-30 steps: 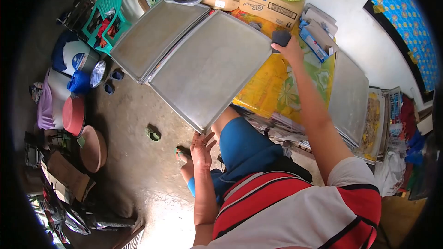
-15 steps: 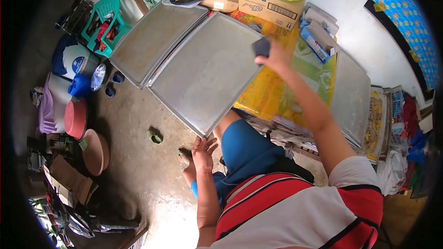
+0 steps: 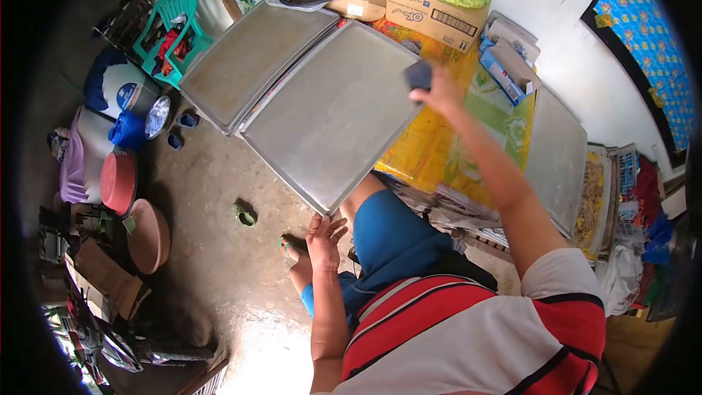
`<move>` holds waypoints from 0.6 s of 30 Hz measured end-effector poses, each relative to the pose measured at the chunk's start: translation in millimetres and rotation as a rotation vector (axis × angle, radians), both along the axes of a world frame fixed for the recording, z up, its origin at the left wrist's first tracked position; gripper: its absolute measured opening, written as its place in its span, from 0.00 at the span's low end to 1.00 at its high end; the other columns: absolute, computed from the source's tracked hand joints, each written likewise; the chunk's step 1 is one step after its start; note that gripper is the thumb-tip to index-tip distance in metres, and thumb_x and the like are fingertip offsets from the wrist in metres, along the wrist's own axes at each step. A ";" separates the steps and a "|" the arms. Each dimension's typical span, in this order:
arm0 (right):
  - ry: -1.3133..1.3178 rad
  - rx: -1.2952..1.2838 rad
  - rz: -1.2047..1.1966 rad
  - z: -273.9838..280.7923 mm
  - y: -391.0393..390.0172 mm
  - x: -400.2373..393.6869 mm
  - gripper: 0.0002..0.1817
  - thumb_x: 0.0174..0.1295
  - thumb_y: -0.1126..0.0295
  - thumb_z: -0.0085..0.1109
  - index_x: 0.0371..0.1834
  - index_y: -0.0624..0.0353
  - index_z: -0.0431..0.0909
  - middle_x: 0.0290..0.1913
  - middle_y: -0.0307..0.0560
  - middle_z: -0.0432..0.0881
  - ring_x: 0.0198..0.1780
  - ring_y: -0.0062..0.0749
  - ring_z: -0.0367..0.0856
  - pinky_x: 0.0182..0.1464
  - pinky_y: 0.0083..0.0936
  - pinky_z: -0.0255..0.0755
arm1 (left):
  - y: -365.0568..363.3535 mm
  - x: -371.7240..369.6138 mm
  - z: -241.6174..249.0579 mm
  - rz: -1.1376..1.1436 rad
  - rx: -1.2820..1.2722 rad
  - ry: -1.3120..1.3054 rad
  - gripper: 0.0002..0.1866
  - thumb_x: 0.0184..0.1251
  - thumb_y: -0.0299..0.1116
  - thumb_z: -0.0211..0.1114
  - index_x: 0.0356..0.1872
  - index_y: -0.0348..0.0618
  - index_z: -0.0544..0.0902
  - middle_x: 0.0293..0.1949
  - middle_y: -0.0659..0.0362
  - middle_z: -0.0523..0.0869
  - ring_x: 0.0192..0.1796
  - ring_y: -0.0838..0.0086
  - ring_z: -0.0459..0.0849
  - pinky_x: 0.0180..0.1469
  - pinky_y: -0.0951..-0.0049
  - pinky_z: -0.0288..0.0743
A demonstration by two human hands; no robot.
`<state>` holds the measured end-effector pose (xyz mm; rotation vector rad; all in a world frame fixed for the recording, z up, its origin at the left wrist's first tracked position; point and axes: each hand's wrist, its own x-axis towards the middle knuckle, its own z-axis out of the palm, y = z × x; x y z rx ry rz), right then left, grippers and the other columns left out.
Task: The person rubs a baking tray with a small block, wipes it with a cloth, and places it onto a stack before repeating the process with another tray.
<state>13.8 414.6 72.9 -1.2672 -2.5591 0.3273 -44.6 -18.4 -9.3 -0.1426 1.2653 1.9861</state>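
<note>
A flat grey metal tray (image 3: 329,113) with a raised rim lies slanted across the yellow-covered table. At its near corner, my left hand (image 3: 324,243) pinches the rim from below, some fingers curled loosely. My right hand (image 3: 442,95) is closed on a dark, flat rectangular pad (image 3: 419,76), held at the tray's right edge. To the left, a second metal tray (image 3: 256,58) rests on a stack, its edge close alongside the first.
A floral yellow tablecloth (image 3: 417,150) covers the table. Behind are a cardboard box (image 3: 435,11) and a blue carton (image 3: 503,73). Another tray (image 3: 556,153) leans at right. A green chair (image 3: 175,36), pink basin (image 3: 118,181) and slipper (image 3: 246,213) are on the left.
The view has shifted slightly, so the trays appear a little further right. My left hand keeps its hold on the corner, and the pad stays near the tray's right edge.
</note>
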 end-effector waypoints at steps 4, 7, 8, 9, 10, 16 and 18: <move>-0.016 0.048 -0.370 15.6 41.5 10.7 0.55 0.41 0.34 0.73 0.67 0.60 0.64 0.62 0.53 0.74 0.63 0.47 0.74 0.59 0.48 0.69 | 5.4 2.7 13.9 0.045 0.007 -0.033 0.16 0.73 0.28 0.55 0.59 0.45 0.78 0.46 0.60 0.86 0.42 0.67 0.88 0.42 0.67 0.82; -0.132 -0.052 -0.085 23.8 -7.7 -21.0 0.56 0.42 0.35 0.73 0.69 0.61 0.63 0.63 0.54 0.73 0.63 0.46 0.75 0.62 0.52 0.67 | 8.0 3.9 16.5 0.050 0.041 -0.028 0.17 0.72 0.28 0.55 0.60 0.46 0.77 0.46 0.59 0.86 0.41 0.67 0.88 0.42 0.67 0.81; -0.160 0.005 0.056 15.9 -35.2 -30.0 0.57 0.41 0.35 0.73 0.70 0.60 0.62 0.63 0.55 0.73 0.63 0.48 0.74 0.62 0.54 0.66 | 7.8 3.3 14.8 0.044 0.041 -0.029 0.17 0.72 0.28 0.55 0.60 0.46 0.77 0.46 0.59 0.86 0.41 0.67 0.88 0.42 0.67 0.81; -0.187 0.059 0.199 8.6 -57.7 -37.4 0.58 0.39 0.35 0.73 0.71 0.59 0.61 0.63 0.56 0.72 0.64 0.49 0.74 0.63 0.56 0.65 | 7.2 1.9 13.8 0.040 0.039 -0.029 0.17 0.72 0.28 0.55 0.60 0.46 0.77 0.46 0.59 0.86 0.41 0.67 0.88 0.42 0.68 0.81; -0.201 0.045 0.251 11.3 -67.1 -42.2 0.59 0.39 0.38 0.74 0.72 0.58 0.60 0.63 0.57 0.72 0.66 0.49 0.71 0.64 0.54 0.65 | 6.2 0.8 12.7 0.035 0.033 -0.030 0.17 0.72 0.28 0.55 0.60 0.46 0.77 0.46 0.59 0.86 0.41 0.68 0.88 0.42 0.68 0.81; -0.015 -0.124 -0.240 26.7 20.1 -53.6 0.54 0.42 0.41 0.74 0.69 0.62 0.62 0.60 0.55 0.75 0.64 0.48 0.73 0.65 0.52 0.64 | 6.7 1.4 11.2 0.045 0.006 -0.006 0.14 0.72 0.28 0.56 0.56 0.45 0.79 0.45 0.58 0.87 0.40 0.68 0.88 0.40 0.69 0.82; -0.071 -0.131 -0.085 28.7 -10.3 -59.9 0.54 0.42 0.42 0.74 0.69 0.61 0.62 0.60 0.55 0.75 0.63 0.47 0.74 0.64 0.50 0.65 | 6.6 1.2 8.6 0.045 0.022 -0.007 0.14 0.72 0.28 0.56 0.56 0.45 0.79 0.45 0.57 0.87 0.40 0.68 0.88 0.40 0.69 0.82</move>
